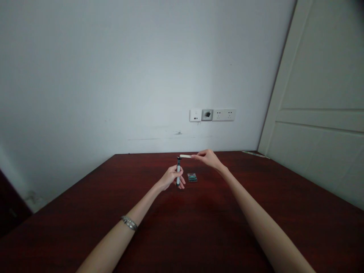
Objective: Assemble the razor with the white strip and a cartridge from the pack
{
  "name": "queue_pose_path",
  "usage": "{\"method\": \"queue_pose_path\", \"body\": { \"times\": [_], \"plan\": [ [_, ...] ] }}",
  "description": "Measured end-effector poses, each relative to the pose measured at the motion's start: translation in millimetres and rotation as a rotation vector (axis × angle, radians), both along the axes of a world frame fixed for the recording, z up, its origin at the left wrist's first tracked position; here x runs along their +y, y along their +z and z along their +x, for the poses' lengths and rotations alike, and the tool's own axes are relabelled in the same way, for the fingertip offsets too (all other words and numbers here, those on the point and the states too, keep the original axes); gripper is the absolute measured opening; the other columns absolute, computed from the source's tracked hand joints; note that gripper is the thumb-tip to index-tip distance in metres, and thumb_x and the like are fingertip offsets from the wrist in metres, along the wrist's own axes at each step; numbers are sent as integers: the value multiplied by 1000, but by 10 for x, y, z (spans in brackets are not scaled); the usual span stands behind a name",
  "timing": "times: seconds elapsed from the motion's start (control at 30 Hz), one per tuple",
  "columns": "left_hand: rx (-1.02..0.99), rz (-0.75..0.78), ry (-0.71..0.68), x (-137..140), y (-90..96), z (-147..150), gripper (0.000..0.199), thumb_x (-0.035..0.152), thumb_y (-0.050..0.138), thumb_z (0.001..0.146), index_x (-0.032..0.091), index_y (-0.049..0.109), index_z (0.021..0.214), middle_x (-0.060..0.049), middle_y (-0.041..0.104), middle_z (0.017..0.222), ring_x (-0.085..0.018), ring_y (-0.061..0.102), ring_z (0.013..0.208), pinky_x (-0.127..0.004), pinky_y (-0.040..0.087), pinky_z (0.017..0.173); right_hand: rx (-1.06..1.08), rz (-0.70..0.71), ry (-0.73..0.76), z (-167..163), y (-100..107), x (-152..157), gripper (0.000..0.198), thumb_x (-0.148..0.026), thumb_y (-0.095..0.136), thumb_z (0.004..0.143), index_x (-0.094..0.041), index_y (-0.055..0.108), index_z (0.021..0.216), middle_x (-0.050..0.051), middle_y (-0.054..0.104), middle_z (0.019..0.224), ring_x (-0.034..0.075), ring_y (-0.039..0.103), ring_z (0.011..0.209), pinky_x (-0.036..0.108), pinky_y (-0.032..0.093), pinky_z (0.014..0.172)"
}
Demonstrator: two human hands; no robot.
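Forearms (108, 244) flank a small case (192, 177); left grip (172, 176) clasps a razor (178, 175), right grip (209, 157) a stick (185, 156).

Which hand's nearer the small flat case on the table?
Left. The left hand is just left of the small flat case in the picture, fingertips close to its edge; the right hand sits farther off, above and to its right.

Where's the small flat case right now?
In the head view, the small flat case lies on the reddish table, just right of the left hand and below the right hand.
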State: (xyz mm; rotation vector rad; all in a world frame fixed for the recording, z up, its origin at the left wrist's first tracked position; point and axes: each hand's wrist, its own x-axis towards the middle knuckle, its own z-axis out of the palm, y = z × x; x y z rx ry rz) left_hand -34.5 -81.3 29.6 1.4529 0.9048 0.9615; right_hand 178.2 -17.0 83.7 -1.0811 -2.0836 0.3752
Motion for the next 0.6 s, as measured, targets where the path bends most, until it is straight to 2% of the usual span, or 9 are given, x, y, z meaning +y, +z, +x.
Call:
{"method": "queue_pose_path", "body": {
  "times": [0.23, 0.47, 0.6],
  "plan": [
    [-1, 7, -7, -15, -5, 38, 31, 40, 56, 76, 18, 37, 84, -6, 64, 59, -22, 63, 47, -27, 47, 40, -8, -6, 1, -82, 8, -18, 62, -70, 45, 67, -14, 71, 69, 1, 53, 51, 12, 45, 54, 22, 27, 47],
    [-16, 47, 8, -54, 35, 16, 29, 38, 55, 75, 18, 37, 84, -5, 64, 59, -22, 63, 47, -26, 47, 41, -2, -35, 1, 50, -15, 46, 61, -69, 49, 65, -12, 70, 67, 1, 52, 50, 11, 44, 52, 22, 27, 47],
    [-20, 70, 27, -62, 47, 18, 30, 38, 56, 75, 18, 37, 84, -4, 64, 58, -21, 63, 47, -26, 47, 42, 74, -84, 37, 58, -21, 82, 59, -66, 50, 67, -11, 69, 66, 1, 51, 49, 9, 41, 48, 22, 27, 46]
  ]
}}
